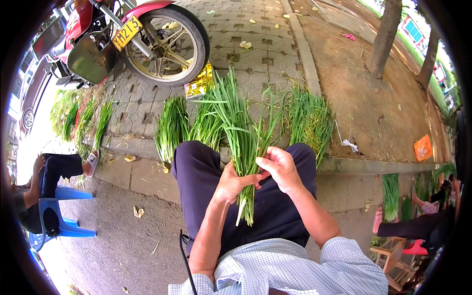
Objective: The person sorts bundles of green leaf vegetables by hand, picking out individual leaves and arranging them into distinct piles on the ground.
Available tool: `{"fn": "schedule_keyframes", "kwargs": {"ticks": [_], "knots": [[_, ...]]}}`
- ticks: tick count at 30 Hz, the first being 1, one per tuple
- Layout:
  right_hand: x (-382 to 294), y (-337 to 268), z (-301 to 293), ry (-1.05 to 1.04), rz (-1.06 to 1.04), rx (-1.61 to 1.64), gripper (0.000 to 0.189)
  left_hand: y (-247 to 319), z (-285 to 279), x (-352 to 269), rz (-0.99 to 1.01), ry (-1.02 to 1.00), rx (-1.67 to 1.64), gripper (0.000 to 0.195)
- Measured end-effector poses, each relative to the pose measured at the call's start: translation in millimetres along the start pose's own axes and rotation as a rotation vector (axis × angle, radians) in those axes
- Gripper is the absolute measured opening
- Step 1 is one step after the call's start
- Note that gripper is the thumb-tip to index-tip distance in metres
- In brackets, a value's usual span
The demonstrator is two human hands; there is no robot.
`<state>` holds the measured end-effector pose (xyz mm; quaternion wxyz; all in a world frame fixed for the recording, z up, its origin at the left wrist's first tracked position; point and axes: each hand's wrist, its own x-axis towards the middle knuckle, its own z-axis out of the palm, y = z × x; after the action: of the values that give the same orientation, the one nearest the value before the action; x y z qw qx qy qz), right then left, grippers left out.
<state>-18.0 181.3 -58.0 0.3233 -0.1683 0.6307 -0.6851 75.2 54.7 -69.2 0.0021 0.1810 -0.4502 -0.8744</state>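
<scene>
A bunch of green leafy stalks, apparently garlic chives [239, 140], stands over my lap, its pale stem ends pointing towards me. My left hand [236, 181] is wrapped around the lower stems. At the bunch's right side, my right hand [279, 167] has its thumb and fingers drawn together at a few stalks; whether it grips one is hard to tell. Beyond my knees lie a neat pile of chives [172, 125], another pile [207, 129] partly behind the held bunch, and a looser heap with yellowed blades [309, 120] on the right.
A red motorcycle [158, 48] stands ahead on the paving, its front wheel beside a yellow foil packet [201, 83]. A stone kerb [343, 165] crosses beyond my knees. People sit at both sides, one on a blue plastic chair [48, 217]. White string [348, 143] lies on the soil.
</scene>
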Motion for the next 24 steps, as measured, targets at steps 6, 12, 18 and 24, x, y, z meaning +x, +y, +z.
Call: {"fn": "schedule_keyframes", "kwargs": {"ticks": [6,12,18,24], "knots": [[-2,-8,-1,0.350,-0.491,-0.627,0.020,-3,-2,0,0.035,0.091,0.111,0.043],[2,-22,11,-0.005,-0.551,-0.812,0.025,3,6,-1,0.046,0.036,0.211,0.041],[12,-16,10,-0.109,-0.609,-0.791,0.013,9,3,-5,-0.014,-0.032,0.235,0.040],[16,-12,-2,-0.132,-0.277,-0.420,0.012,6,-1,-3,-0.074,-0.064,0.163,0.047]]}}
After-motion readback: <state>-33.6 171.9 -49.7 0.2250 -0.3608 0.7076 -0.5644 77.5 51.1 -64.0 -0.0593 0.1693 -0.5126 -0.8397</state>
